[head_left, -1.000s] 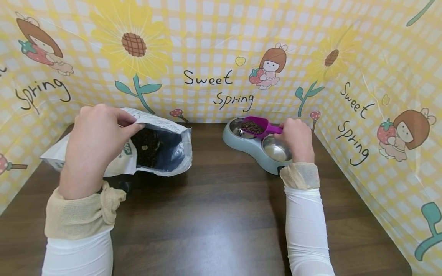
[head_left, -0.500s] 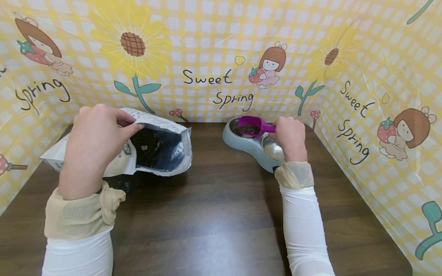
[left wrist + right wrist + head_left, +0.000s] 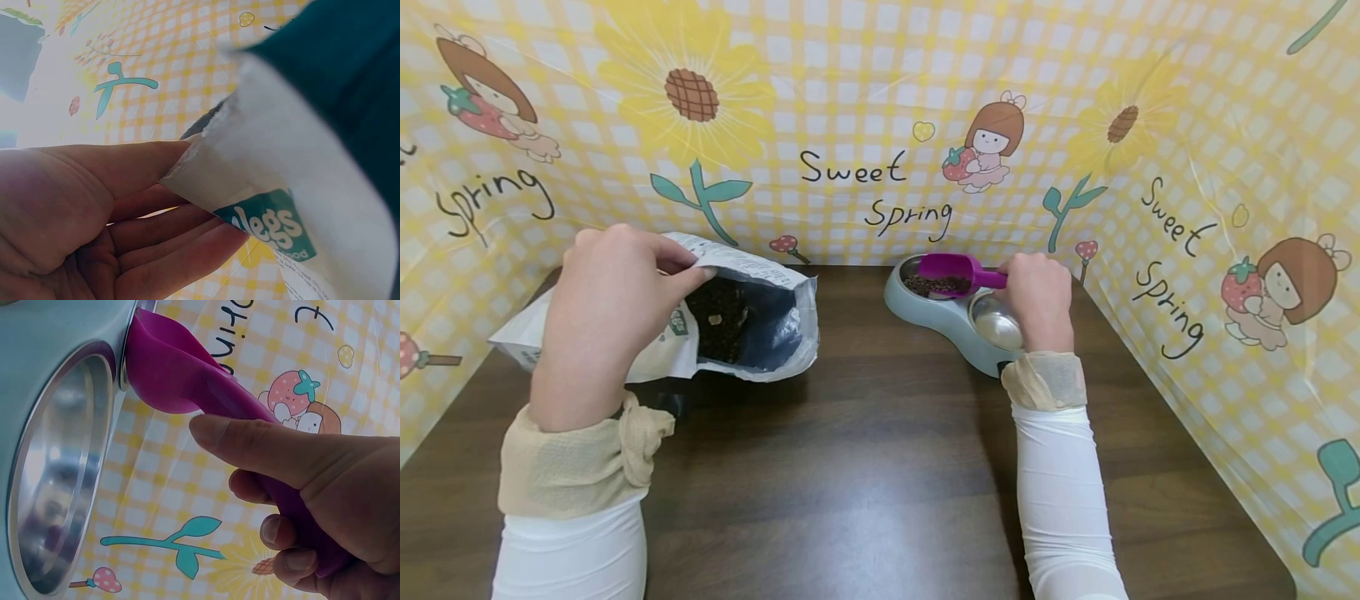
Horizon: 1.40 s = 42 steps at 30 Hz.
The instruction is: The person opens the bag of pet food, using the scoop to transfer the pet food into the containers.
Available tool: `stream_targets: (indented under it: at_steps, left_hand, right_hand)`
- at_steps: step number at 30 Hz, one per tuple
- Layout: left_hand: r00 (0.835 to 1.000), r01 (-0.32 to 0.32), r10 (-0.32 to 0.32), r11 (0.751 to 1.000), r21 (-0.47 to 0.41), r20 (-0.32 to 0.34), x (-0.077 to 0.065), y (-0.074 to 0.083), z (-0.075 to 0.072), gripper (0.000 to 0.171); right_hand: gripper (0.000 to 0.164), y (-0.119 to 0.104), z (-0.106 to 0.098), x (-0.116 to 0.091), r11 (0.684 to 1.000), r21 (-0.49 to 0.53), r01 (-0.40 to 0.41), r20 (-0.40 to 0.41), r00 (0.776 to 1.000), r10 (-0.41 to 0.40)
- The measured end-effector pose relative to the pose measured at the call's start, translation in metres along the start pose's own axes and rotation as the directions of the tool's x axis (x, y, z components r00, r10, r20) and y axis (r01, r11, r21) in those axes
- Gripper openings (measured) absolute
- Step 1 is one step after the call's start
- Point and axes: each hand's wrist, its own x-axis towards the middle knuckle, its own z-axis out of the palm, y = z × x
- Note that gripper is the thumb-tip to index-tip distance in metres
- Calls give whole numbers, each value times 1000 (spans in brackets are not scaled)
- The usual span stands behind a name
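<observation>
My right hand (image 3: 1037, 300) grips the handle of a purple scoop (image 3: 172, 375), thumb along it and fingers curled round. The scoop lies tipped over the far-left steel bowl of a light blue double feeder (image 3: 943, 329). Brown pet food pellets (image 3: 936, 286) show in that bowl and at the scoop's lip. The nearer steel bowl (image 3: 59, 475) holds no pellets. My left hand (image 3: 602, 317) pinches the top edge of a white food bag (image 3: 658, 354) between thumb and fingers, keeping its mouth apart. Dark pellets (image 3: 718, 321) lie inside against the silvery lining (image 3: 771, 325).
A brown wood-grain table (image 3: 850, 467) carries the bag at left and the feeder at back right. Yellow checked cloth (image 3: 865, 100) walls rise behind and at both sides. Below the bag sits a small dark object (image 3: 670, 406), partly hidden.
The scoop has moved a little left and tipped over the far-left bowl, where more pellets now show. Since half a second ago it has shifted slightly right. The left hand and bag stay put.
</observation>
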Motion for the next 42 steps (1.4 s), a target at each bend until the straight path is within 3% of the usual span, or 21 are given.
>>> stream_targets:
  at_steps: [4,8,12,17,31,42]
  left_hand:
    - [1000,-3,3,1000,-1,-1,0,-1,0,20]
    - [1000,-1,1,1000,0,-1,0,-2,0,21]
    - [1000,-1,1,1000,2,-1,0,-2,1,21]
    - [1000,-2,2,1000,-3,-4,-1,-2,1,20]
    - [1000,4,-4,1000,-5,0,1,-1,1,22]
    - [1000,13,-13,1000,-4,13,1,0,0,23]
  right_hand:
    - [21,1,0,-1,999,33,0,0,1000,0]
    - [27,0,-1,-1,998,56,-2,49,999,-1]
    - [19,-2,-3,0,999,39,-4,90,996,0]
    - [16,-3,-2,2,1000,-13,9,32,999,-9]
    - [30,-1,1,2,999,-48,7,-57,998,-10]
    - [18,2,-1,0,999,-26,-24,-52,998,23]
